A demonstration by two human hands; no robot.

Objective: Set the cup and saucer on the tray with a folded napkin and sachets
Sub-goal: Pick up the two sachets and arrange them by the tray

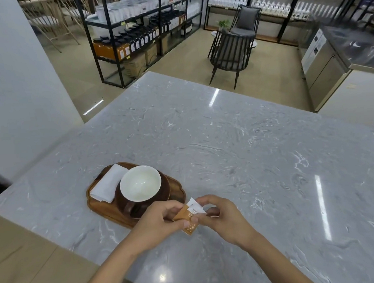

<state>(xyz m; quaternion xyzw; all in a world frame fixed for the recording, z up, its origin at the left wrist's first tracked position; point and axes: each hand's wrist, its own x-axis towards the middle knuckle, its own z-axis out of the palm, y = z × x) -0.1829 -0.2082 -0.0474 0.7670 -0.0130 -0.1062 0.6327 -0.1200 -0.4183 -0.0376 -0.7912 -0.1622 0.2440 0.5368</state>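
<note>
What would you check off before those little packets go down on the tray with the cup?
1. Sachets in hand: ok, the left hand and right hand both pinch them, just right of the tray.
2. How many sachets: an orange one and a white one show; any more, cannot tell.
3. Cup on saucer, on the tray: ok, upright.
4. Folded napkin in place: ok, it lies left of the cup.
5. Bare spot for the sachets: ok, the tray's right end looks uncovered.
6. Cup empty: ok, only its white inside shows.
</note>
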